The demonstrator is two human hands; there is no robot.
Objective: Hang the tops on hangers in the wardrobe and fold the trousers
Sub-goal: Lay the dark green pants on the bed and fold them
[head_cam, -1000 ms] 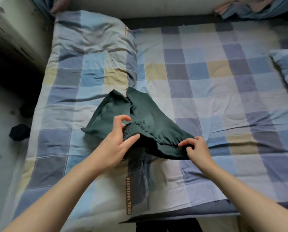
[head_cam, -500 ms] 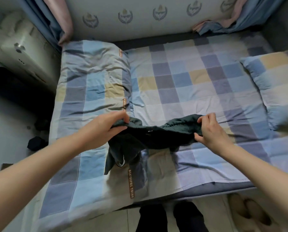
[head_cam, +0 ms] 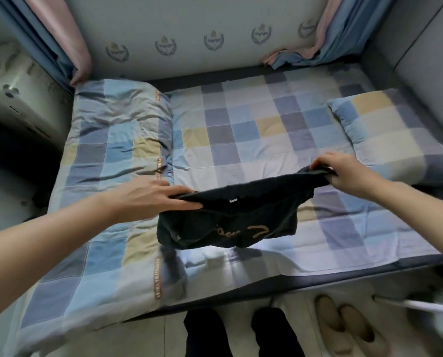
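Observation:
A dark green garment (head_cam: 230, 217) with an elastic band and orange lettering hangs stretched between my hands above the checked bed (head_cam: 254, 135). My left hand (head_cam: 148, 197) pinches its left end of the band. Its right end is gripped by my right hand (head_cam: 344, 171), held a little higher. The lower part of the garment droops in folds just over the sheet. No hanger or wardrobe is in view.
A folded checked quilt (head_cam: 112, 140) lies on the bed's left side and a pillow (head_cam: 395, 135) at the right. Beige slippers (head_cam: 349, 328) sit on the floor by the bed edge. A white unit (head_cam: 17, 104) stands at the far left.
Both hands lifted the garment off the bed and pulled apart, stretching its band wide. The view tilted up, showing more of the bed and wall.

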